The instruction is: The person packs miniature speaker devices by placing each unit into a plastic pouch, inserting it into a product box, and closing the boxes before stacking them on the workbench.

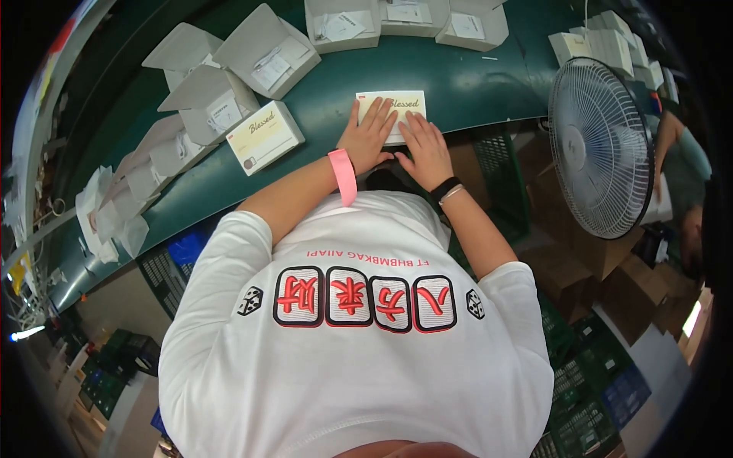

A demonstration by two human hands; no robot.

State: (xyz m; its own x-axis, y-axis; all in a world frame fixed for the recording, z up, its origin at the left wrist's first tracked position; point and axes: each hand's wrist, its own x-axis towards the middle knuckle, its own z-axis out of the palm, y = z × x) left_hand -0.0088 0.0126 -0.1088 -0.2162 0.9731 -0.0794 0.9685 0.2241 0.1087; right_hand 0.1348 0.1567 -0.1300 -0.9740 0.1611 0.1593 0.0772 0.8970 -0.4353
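Evidently closed | white box [405, 101], yellow-tinted, script-printed | 2 hands [366, 140] atop

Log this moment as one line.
left hand: on closed white box | right hand: on same box | to the left: second closed box, open boxes | to the right: fan

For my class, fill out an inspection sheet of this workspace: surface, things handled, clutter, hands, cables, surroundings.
Surface: glossy dark-green work surface.
Things handled: closed white-and-yellow cardboard box near the front edge.
Clutter: open white cardboard boxes with papers; another closed white-and-yellow box, left.
Hands: left hand and right hand touch the handled box, fingers extended.
Cables: thin white cord, upper right.
Surroundings: round wire-caged fan and another person's arm, right; green plastic crates, lower right.
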